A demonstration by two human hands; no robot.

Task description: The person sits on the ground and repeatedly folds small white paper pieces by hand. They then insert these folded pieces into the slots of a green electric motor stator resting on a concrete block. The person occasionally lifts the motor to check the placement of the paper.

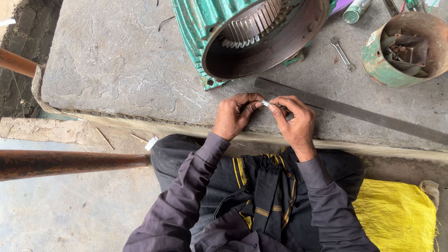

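Left hand (234,116): pinching the white strip (266,103).
Right hand (294,122): pinching the same strip.
Motor shell (242,37): just beyond both hands.

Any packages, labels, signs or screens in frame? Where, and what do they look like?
No signs or screens.
Spray can: lies at the top edge of the stone slab, cylinder, green and silver.
Yellow woven sack: lower right, beside the person's knee, flat and frayed.
White slip: on the ledge, below the slab; possibly a tag.

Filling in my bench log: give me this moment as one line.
left hand and right hand: pinch small pale strip together | behind: green motor housing | right: flat metal bar
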